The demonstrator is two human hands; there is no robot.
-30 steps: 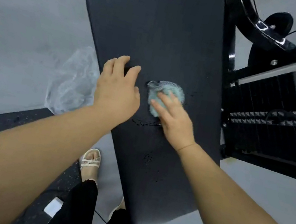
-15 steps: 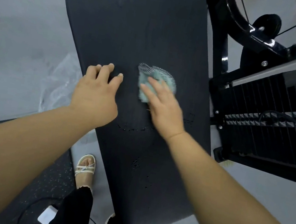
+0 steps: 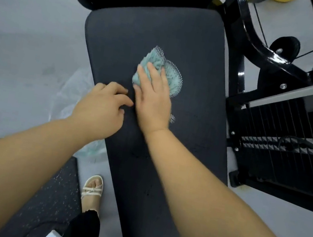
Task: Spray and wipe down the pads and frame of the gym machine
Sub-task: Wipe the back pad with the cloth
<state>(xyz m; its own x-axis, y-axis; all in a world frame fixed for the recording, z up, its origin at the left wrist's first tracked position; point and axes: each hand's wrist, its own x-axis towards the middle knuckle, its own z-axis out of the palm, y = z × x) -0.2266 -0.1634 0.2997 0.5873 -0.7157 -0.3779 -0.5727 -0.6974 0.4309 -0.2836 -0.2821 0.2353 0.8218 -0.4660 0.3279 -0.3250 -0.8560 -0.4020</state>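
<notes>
Now right hand [image 3: 153, 99] flat on cloth [image 3: 154, 58]

Left hand [image 3: 99, 109], right hand [image 3: 153, 101] and both forearms [image 3: 210, 198] bare. Visible foot: white strappy open-toe sandal [image 3: 92, 190]. Black trouser leg [image 3: 83, 229] above it, hem frilled.

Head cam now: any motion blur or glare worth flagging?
Head view: right hand edges smeared by motion, cloth mesh legible; specular streaks on the glossy black frame; wide-angle bending toward the borders; pad evenly lit, no hard shadows.
</notes>
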